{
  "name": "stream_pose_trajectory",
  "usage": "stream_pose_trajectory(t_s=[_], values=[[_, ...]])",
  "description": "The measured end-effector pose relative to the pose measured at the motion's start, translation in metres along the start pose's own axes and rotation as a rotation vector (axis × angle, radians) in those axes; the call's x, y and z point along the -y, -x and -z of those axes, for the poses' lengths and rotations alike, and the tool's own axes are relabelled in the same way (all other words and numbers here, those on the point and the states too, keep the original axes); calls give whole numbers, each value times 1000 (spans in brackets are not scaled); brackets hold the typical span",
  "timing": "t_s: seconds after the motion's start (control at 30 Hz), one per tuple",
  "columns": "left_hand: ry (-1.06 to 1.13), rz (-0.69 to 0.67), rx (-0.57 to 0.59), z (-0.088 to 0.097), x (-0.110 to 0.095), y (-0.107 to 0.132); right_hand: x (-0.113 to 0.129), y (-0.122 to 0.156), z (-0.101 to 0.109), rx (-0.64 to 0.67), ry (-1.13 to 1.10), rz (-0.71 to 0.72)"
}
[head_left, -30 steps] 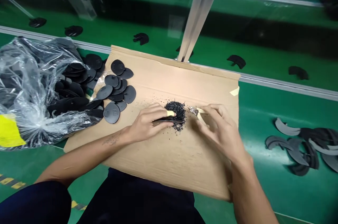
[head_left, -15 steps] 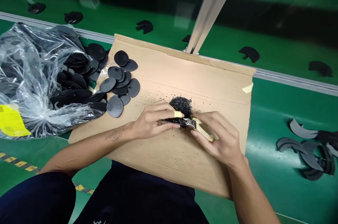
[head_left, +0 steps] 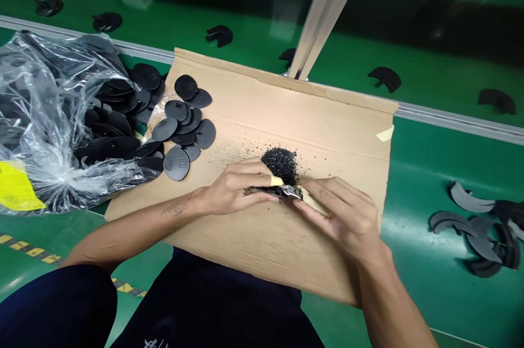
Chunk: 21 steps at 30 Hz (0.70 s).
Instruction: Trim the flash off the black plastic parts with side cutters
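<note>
My left hand (head_left: 239, 187) pinches a thin black plastic disc (head_left: 265, 190), seen nearly edge-on, between thumb and fingers; yellow tape wraps one fingertip. In my right hand (head_left: 341, 211) is a pair of nippers (head_left: 313, 203) with pale yellow handles, the fingers closed round them. The metal jaws meet the disc's right edge. Just behind the hands, a heap of small black plastic clippings (head_left: 280, 163) lies on a cardboard sheet (head_left: 266, 249), with loose bits scattered about it. Several flat black discs (head_left: 177, 163) rest on the cardboard's left side.
At the left, a clear plastic bag (head_left: 53, 135) spills more black discs and bears a yellow label (head_left: 18, 187). Curved black and grey parts (head_left: 485, 233) lie on the green surface at right. A metal post (head_left: 323, 15) and rail (head_left: 458, 123) stand behind the cardboard.
My right hand has closed further round the nippers, bringing the handles together. The disc has tilted slightly in my left hand. The whole view has shifted a little.
</note>
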<state>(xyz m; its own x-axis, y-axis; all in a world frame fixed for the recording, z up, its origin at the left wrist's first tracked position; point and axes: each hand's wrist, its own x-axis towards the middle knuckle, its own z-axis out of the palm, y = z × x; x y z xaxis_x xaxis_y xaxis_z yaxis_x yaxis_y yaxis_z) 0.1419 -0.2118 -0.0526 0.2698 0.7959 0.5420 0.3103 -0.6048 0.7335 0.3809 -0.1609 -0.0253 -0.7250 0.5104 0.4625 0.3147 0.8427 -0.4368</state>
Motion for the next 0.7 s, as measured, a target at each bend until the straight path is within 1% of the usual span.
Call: stream_pose_trajectory(t_s=[0.07, 0.17, 0.27, 0.4, 0.47, 0.53, 0.6, 0.7], values=[[-12, 16, 9, 1, -2, -1, 1, 0, 0, 8, 20, 1], [-109, 35, -6, 4, -4, -2, -1, 0, -2, -9, 94, -3], [-223, -3, -11, 7, -6, -3, -5, -1, -6, -18, 167, -23], [-449, -94, 103, 10, -3, 0, -5, -2, -9, -19, 124, -20], [-538, -116, 129, 11, -1, 1, -3, -2, -11, -22, 70, -50], [-556, -123, 105, 12, 1, 2, -2, -2, -11, -27, 8, -105], [-539, -122, 54, 13, 3, 1, -2, -2, -11, -35, -65, -169], [-457, -130, -20, 10, 2, 1, -2, -3, -10, -42, -151, -242]])
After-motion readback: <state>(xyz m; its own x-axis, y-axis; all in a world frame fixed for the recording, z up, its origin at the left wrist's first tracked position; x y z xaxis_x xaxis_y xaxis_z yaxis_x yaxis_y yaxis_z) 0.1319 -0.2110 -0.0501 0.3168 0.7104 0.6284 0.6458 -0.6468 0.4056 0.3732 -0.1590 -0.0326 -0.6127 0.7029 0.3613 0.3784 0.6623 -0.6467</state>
